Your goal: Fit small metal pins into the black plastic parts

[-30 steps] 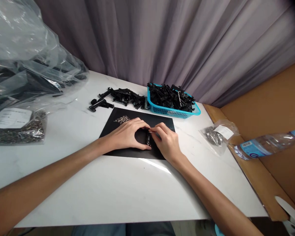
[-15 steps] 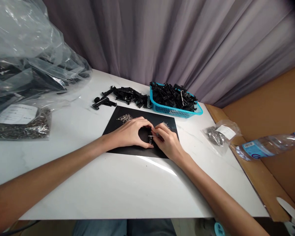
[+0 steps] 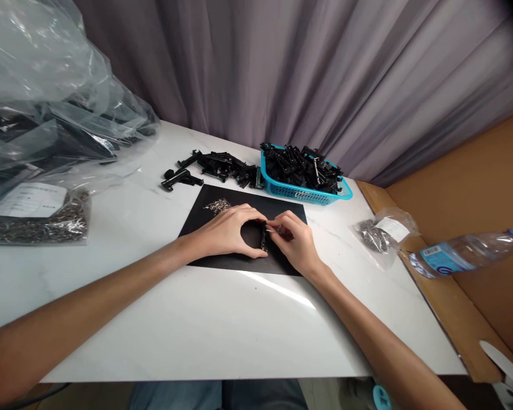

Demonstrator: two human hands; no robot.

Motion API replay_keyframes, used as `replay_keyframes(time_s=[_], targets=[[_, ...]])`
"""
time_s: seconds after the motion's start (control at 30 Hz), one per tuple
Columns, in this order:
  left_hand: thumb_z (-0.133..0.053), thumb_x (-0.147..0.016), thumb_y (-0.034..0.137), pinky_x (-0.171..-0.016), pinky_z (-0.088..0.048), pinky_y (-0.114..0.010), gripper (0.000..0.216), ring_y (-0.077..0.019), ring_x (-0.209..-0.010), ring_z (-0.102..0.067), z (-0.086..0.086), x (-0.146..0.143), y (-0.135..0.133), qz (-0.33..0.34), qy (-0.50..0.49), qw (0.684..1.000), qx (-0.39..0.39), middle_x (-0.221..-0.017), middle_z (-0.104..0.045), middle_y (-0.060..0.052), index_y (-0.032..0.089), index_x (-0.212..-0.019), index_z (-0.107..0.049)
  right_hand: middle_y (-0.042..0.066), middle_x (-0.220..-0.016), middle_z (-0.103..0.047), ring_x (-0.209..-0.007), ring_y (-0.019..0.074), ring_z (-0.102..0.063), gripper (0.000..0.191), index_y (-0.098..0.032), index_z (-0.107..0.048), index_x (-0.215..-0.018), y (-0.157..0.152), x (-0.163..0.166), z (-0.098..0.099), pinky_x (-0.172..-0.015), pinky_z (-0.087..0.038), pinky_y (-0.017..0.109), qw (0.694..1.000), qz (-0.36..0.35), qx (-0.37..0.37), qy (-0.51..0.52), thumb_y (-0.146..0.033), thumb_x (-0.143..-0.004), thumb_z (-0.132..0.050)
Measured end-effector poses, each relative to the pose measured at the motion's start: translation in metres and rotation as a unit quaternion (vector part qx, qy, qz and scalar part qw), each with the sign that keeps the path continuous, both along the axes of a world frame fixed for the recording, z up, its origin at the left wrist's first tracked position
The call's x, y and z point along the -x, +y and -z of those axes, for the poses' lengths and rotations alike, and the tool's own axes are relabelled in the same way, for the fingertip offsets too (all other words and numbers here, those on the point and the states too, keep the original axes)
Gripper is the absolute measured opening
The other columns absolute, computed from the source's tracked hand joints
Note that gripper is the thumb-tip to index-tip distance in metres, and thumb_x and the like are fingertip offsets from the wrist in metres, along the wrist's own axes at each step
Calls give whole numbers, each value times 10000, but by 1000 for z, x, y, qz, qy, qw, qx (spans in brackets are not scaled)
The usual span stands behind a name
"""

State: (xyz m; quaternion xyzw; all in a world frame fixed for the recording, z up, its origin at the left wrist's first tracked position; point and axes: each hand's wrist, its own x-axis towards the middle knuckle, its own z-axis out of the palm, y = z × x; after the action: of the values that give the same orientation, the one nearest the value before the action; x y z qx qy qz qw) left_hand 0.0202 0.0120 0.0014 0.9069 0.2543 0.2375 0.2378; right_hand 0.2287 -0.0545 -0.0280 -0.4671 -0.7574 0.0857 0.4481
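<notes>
Over the black mat (image 3: pixel 243 266), my left hand (image 3: pixel 228 230) curves in a C. Its thumb and forefinger grip the two ends of a narrow black plastic part (image 3: pixel 264 238), which stands nearly lengthwise to me. My right hand (image 3: pixel 297 239) is closed in a pinch at the far half of that part. A thin silvery tool (image 3: pixel 272 229) shows between its fingers; its exact kind is too small to make out. Beyond my left hand, a small heap of shiny metal pieces (image 3: pixel 218 205) lies on the mat.
Behind the mat sit a pile of black plastic parts (image 3: pixel 222 165) and a blue basket (image 3: pixel 308 196) full of similar ones. Bags of metal pieces lie left (image 3: pixel 38 228) and right (image 3: pixel 374 236). A large plastic bag (image 3: pixel 68 125) fills the left; a bottle (image 3: pixel 465 254) lies far right.
My right hand has shifted slightly away from me along the black part, and the silvery tool with it. The metal pieces beyond that hand are now hidden. My left hand keeps its hold.
</notes>
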Motion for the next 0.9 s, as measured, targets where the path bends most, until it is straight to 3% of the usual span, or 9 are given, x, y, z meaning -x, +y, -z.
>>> replay_keyframes(time_s=[0.33, 0.67, 0.9], targets=[[-881, -659, 513, -931, -534, -407, 574, -265, -1044, -663, -2, 0, -2, -15, 3, 1000, 4, -1114, -702, -56, 214, -1115, -703, 35, -989, -676, -757, 150, -633, 63, -222, -637, -962, -2, 4, -3, -623, -510, 268, 998, 50, -2, -49, -216, -990, -581], [-881, -661, 519, -940, -532, -404, 587, -269, -1051, -661, -3, -1, -2, -11, 6, 1000, 7, -1114, -700, -56, 216, -1132, -704, 34, -1056, -682, -837, 170, -652, 85, -250, -600, -1044, -3, -1, -4, -672, -513, 288, 995, 50, 22, -89, -252, -1050, -514], [-881, -650, 560, -968, -536, -421, 657, -269, -1056, -664, 2, 0, -1, -18, -4, 1000, 20, -1152, -691, -60, 220, -1180, -693, 42, -997, -667, -827, 173, -638, 114, -238, -624, -1001, -2, -8, -6, -703, -524, 296, 998, 57, -5, -1, -247, -1048, -521]])
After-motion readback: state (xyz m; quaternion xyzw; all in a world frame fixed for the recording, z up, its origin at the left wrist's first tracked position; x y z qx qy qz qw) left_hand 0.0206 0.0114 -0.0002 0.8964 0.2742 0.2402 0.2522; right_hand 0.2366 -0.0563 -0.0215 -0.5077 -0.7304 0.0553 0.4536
